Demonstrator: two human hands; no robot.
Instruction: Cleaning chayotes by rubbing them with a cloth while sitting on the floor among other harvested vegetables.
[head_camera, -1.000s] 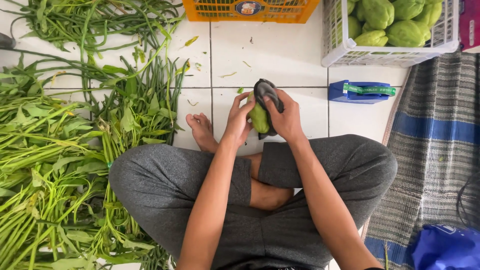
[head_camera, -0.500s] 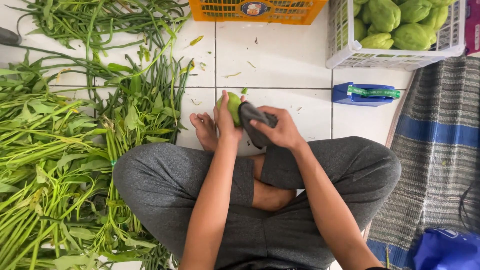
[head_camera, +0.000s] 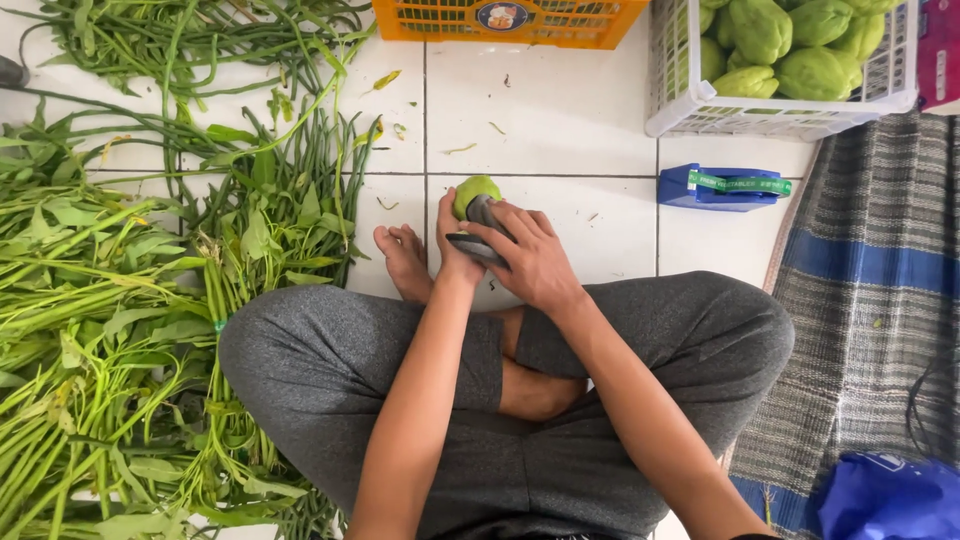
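leafy greens (head_camera: 110, 330) piled on the left, basket of chayotes (head_camera: 780, 70) top right, tape dispenser (head_camera: 722, 187) just below it

Green fruit (head_camera: 476, 190) now upright above the hands (head_camera: 500, 250); gray tool (head_camera: 480, 228) lower

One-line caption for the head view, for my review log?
Seated cross-legged on tile, left hand holds a green fruit while right hand works a dark peeler.
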